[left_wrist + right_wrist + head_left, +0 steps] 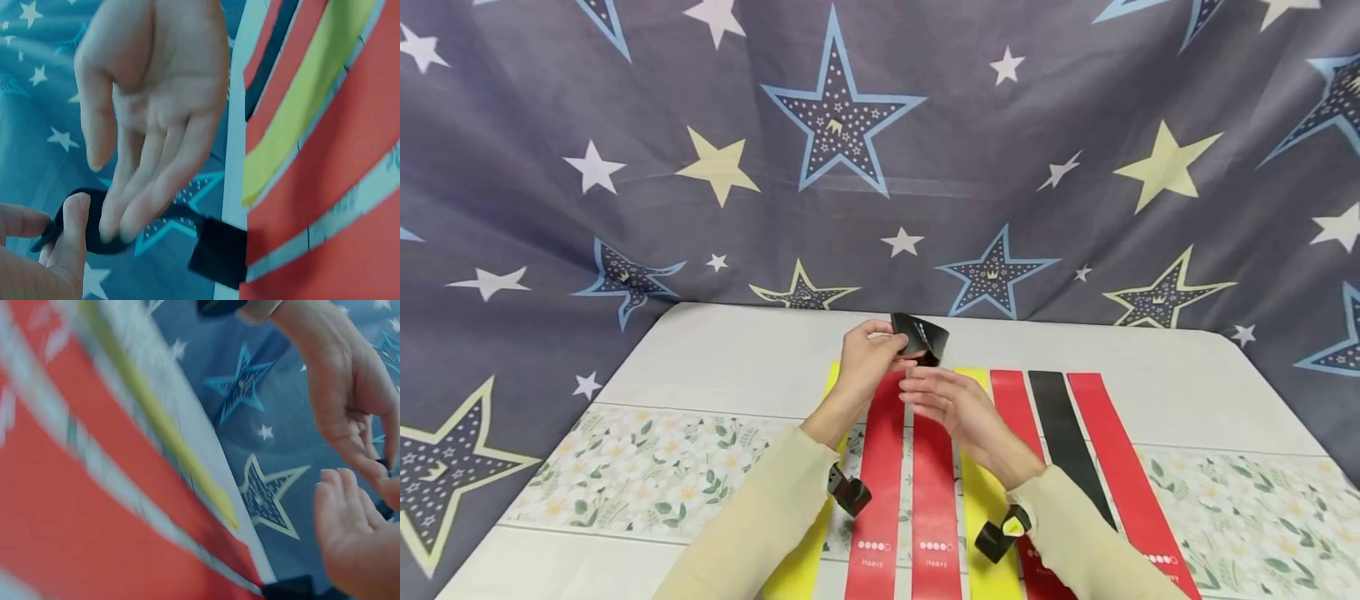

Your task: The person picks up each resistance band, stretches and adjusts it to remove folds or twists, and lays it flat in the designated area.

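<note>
My left hand (887, 346) pinches a black elastic band loop (921, 337) and holds it up above the far part of the table. In the left wrist view its thumb and fingers (59, 219) grip the band (162, 225) at the lower left. My right hand (925, 392) is open just below and to the right of the band, fingers straight. The left wrist view shows its palm, with the fingertips (119, 215) against the band. In the right wrist view the right hand (350, 537) sits under the left hand (350, 394).
Several flat bands lie side by side on the white table (715, 358): red (880, 467), red (934, 483), yellow (981, 492), black (1063, 433), red (1112, 450). A floral cloth strip (625, 467) crosses the table. A star-patterned curtain (850, 167) hangs behind.
</note>
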Demonstrator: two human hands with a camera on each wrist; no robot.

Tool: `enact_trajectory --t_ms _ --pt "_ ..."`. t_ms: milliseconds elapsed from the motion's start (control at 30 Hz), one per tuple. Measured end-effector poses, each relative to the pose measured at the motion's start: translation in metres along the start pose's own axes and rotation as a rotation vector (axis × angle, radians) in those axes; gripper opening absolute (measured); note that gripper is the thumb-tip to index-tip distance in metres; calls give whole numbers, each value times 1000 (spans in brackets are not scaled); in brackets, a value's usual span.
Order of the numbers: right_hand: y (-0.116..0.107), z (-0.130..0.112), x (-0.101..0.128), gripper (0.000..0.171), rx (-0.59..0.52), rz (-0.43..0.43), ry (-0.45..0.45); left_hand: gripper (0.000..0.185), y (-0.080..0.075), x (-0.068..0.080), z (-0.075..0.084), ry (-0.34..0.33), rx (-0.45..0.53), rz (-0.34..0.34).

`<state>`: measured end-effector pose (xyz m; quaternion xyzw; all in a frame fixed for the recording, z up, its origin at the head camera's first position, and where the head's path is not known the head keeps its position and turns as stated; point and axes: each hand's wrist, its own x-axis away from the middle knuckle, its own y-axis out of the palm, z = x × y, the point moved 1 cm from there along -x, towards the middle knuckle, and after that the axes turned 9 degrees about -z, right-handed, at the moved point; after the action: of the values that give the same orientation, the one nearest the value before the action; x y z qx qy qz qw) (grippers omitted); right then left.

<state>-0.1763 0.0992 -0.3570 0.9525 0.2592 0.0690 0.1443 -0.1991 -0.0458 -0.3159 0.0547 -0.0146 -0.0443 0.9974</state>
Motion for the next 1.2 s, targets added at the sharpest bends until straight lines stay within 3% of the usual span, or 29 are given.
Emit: enact_trajectory --t_ms 133,200,300,567,700,900,1200 --pt "5 1 0 46 -364 -50 -48 7 9 6 4 6 13 -11" --pt "4 -2 0 48 -457 -65 -102 6 13 10 5 3 28 -13" --pt "1 -8 -1 51 -503 -76 -182 4 16 15 5 0 56 -17" --pt "-13 -20 -4 38 -465 62 -277 14 28 31 -5 -55 105 -89" --pt "-20 -27 -2 35 -389 132 -243 29 32 39 -11 -83 68 -156" --pt "-26 -36 1 25 -332 210 -165 27 36 50 -18 -107 85 -210" --pt "-39 -44 8 24 -266 224 -114 28 48 69 -22 -175 96 -326"
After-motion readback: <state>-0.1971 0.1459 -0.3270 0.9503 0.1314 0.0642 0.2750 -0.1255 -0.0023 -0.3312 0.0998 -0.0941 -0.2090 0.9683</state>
